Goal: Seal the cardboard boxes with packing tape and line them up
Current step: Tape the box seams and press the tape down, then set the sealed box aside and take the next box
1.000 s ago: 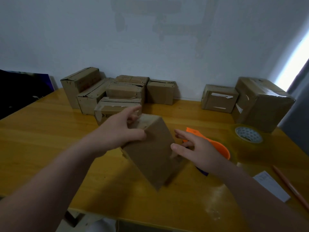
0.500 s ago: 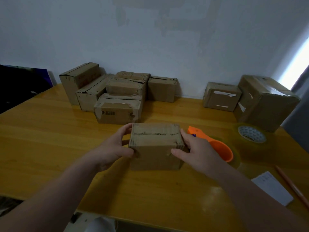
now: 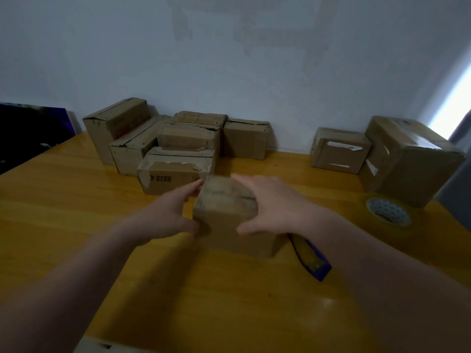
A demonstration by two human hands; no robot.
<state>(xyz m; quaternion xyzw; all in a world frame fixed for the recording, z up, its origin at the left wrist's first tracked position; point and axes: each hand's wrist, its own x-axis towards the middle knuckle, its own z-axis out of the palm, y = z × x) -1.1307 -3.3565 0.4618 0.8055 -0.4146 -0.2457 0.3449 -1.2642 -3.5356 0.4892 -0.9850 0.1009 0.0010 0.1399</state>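
- Moved since half a second ago: small box [image 3: 229,220] is turning, so a narrower end is now facing the person; right hand [image 3: 277,207] is now lying across the lid instead of clasping the end.
- Location: small box is sitting at the middle of the table [image 3: 76,225], whether resting on it or just lifted being unclear through motion blur.
- Left hand [image 3: 163,215]: gripping the box's 9 o'clock end, thumb on the near face, fingers reaching round the far side.
- Right hand: spanning the 3 o'clock top corner, spread fingers over the lid, thumb pressing the near face; hold looking light, firmness impossible to read in the blur.
- Handling, as judged: box seeming light, turning easily between two bare hands; cardboard looking worn and soft at the edges, so corners are offering the stiffest purchase, while the lid seam would be giving under pressure.
- Tape roll [image 3: 388,212]: lying flat at 3 o'clock of the box, well apart.
- Blue tool [image 3: 312,261]: lying at 4 o'clock, just beside the box.
- Box pile [image 3: 178,149]: standing at 11 o'clock by the wall; two boxes [image 3: 339,151] waiting at 1 o'clock.
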